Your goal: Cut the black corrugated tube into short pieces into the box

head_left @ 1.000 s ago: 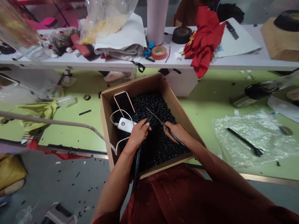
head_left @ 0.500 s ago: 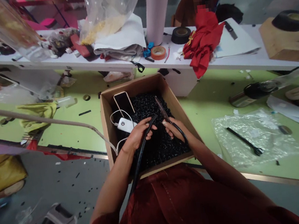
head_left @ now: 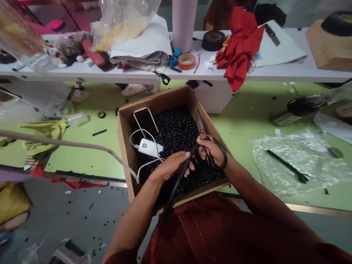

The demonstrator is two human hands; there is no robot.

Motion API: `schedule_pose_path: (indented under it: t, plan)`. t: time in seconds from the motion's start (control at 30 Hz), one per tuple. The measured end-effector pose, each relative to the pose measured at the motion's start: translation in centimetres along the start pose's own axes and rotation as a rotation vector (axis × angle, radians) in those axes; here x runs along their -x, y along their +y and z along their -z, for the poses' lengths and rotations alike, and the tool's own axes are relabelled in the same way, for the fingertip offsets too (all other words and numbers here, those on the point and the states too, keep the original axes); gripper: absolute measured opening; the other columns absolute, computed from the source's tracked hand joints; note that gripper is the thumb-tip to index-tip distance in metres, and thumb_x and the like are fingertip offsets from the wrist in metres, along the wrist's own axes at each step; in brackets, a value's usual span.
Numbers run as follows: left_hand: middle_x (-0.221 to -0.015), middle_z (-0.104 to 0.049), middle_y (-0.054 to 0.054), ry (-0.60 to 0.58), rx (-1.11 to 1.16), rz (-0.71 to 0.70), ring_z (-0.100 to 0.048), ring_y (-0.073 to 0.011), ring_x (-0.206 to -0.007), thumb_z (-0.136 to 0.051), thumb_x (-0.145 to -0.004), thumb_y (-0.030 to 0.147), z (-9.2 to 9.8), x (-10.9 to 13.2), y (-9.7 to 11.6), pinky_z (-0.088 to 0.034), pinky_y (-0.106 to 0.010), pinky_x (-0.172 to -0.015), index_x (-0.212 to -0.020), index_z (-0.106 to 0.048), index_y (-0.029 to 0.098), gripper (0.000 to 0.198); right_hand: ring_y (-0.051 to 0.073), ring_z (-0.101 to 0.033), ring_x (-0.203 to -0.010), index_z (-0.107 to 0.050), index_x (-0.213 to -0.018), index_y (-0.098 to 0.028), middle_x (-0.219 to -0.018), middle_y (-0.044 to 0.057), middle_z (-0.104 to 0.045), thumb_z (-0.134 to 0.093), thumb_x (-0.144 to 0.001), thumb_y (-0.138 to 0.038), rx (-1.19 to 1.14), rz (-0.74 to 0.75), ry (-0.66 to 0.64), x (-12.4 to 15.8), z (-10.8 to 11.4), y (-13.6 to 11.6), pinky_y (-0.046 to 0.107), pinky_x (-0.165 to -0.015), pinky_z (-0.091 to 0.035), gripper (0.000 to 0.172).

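Observation:
My left hand (head_left: 177,164) is closed around a black ribbed tube (head_left: 176,186), which slants from my lap up toward the right. Scissors (head_left: 201,124) with dark handles sit in my right hand (head_left: 211,151), blades pointing away from me. The right fingers also touch the upper end of the tube. Both hands are above a cardboard box (head_left: 225,143) filled with small black pieces (head_left: 175,125). On the pieces in the box lie a phone (head_left: 145,122) and a white power bank (head_left: 148,147) with a white cable.
A thick hose or cable (head_left: 51,141) crosses from the left to the box. Right of it lie a plastic bag (head_left: 264,172) and a black fork-ended piece (head_left: 287,165). A white shelf (head_left: 200,71) behind carries tape rolls and red cloth. Another person (head_left: 221,8) sits beyond.
The scissors have turned upright and shifted right, with more of the handle loop showing. My left hand has moved right and toward me, bringing the tube's end to my right fingers.

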State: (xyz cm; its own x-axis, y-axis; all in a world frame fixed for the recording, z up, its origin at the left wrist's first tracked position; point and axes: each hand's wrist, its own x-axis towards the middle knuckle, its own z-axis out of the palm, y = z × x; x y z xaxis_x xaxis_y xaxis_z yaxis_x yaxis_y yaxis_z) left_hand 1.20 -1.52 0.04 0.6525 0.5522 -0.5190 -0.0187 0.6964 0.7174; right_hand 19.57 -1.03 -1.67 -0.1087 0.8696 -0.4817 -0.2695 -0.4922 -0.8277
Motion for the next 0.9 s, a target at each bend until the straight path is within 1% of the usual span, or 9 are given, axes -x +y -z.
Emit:
schedule_pose_path:
  t: [0.07, 0.13, 0.23, 0.33, 0.47, 0.6, 0.77, 0.83, 0.9]
  plan:
    - [-0.065, -0.065, -0.004, -0.071, 0.034, 0.01, -0.056, -0.0094, -0.044, -0.059, -0.083, 0.044, 0.0, 0.1, 0.0, -0.046, -0.022, -0.045, -0.102, -0.058, 0.009, 0.04, 0.005, -0.038, -0.036, -0.043, -0.088, -0.024, -0.051, -0.012, -0.046, -0.069, -0.066, -0.046, -0.012, -0.009, 0.026, -0.1, 0.0, -0.1, 0.016, -0.033, -0.034, 0.041]
    - [-0.065, -0.064, -0.003, -0.086, 0.102, 0.01, -0.055, -0.0091, -0.044, -0.062, -0.081, 0.041, -0.1, 0.1, 0.0, -0.044, -0.021, -0.043, -0.1, -0.059, 0.009, 0.037, 0.006, -0.038, -0.036, -0.043, -0.088, -0.024, -0.051, -0.012, -0.046, -0.069, -0.066, -0.047, -0.003, -0.007, 0.035, -0.1, 0.0, -0.1, 0.016, -0.033, -0.034, 0.041]
    - [-0.063, -0.058, -0.001, -0.032, 0.199, 0.013, -0.048, -0.0056, -0.042, -0.065, -0.079, 0.035, -0.3, 0.0, 0.1, -0.034, -0.018, -0.039, -0.097, -0.059, 0.008, 0.033, 0.006, -0.04, -0.038, -0.045, -0.087, -0.024, -0.054, -0.011, -0.046, -0.065, -0.07, -0.05, 0.111, 0.061, 0.077, 0.1, -0.1, 0.0, 0.017, -0.035, -0.036, 0.038]
    - [-0.063, -0.053, 0.002, 0.084, 0.199, -0.052, -0.038, -0.0019, -0.041, -0.066, -0.077, 0.035, -0.3, -0.2, 0.3, -0.023, -0.015, -0.037, -0.096, -0.059, 0.009, 0.034, 0.008, -0.046, -0.044, -0.048, -0.089, -0.023, -0.059, -0.007, -0.049, -0.059, -0.077, -0.053, 0.326, 0.183, 0.124, 0.3, -0.2, 0.2, 0.02, -0.04, -0.042, 0.034]
    - [-0.063, -0.052, 0.003, 0.304, 0.102, -0.238, -0.034, -0.0019, -0.041, -0.065, -0.077, 0.039, 0.3, -0.2, 0.8, -0.021, -0.016, -0.038, -0.095, -0.057, 0.011, 0.034, 0.011, -0.052, -0.052, -0.05, -0.098, -0.023, -0.067, -0.003, -0.055, -0.052, -0.082, -0.051, 0.533, 0.256, 0.118, 0.4, -0.2, 0.2, 0.025, -0.051, -0.048, 0.033]
    - [-0.064, -0.051, 0.003, 0.459, -0.036, -0.349, -0.034, -0.003, -0.041, -0.058, -0.08, 0.038, 0.9, -0.1, 1.2, -0.022, -0.018, -0.038, -0.089, -0.056, 0.013, 0.027, 0.013, -0.057, -0.06, -0.051, -0.106, -0.021, -0.073, 0.0, -0.059, -0.051, -0.083, -0.046, 0.708, 0.287, 0.072, 0.6, -0.2, 0.2, 0.027, -0.061, -0.049, 0.034]
    - [-0.062, -0.051, 0.004, 0.557, -0.314, -0.4, -0.036, -0.0048, -0.042, -0.051, -0.084, 0.034, 1.5, -0.1, 1.0, -0.026, -0.02, -0.041, -0.092, -0.06, 0.014, 0.023, 0.012, -0.058, -0.06, -0.054, -0.108, -0.022, -0.073, -0.002, -0.06, -0.051, -0.085, -0.043, 0.851, 0.261, -0.147, 0.8, -0.3, 0.5, 0.026, -0.063, -0.048, 0.031]
    - [-0.06, -0.05, 0.004, 0.582, -0.417, -0.42, -0.037, -0.0051, -0.044, -0.05, -0.085, 0.034, 1.7, -0.1, 0.8, -0.027, -0.02, -0.043, -0.087, -0.061, 0.015, 0.022, 0.011, -0.057, -0.058, -0.055, -0.107, -0.023, -0.072, -0.002, -0.06, -0.052, -0.084, -0.044, 0.862, 0.222, -0.171, 0.8, -0.4, 0.6, 0.025, -0.06, -0.047, 0.031]
    - [-0.057, -0.048, 0.004, 0.608, -0.485, -0.431, -0.036, -0.0053, -0.044, -0.048, -0.087, 0.034, 1.8, -0.1, 0.8, -0.027, -0.02, -0.044, -0.079, -0.059, 0.015, 0.024, 0.011, -0.056, -0.056, -0.054, -0.103, -0.022, -0.072, -0.002, -0.059, -0.051, -0.084, -0.044, 0.821, 0.182, -0.141, 0.7, -0.4, 0.6, 0.024, -0.057, -0.048, 0.029]
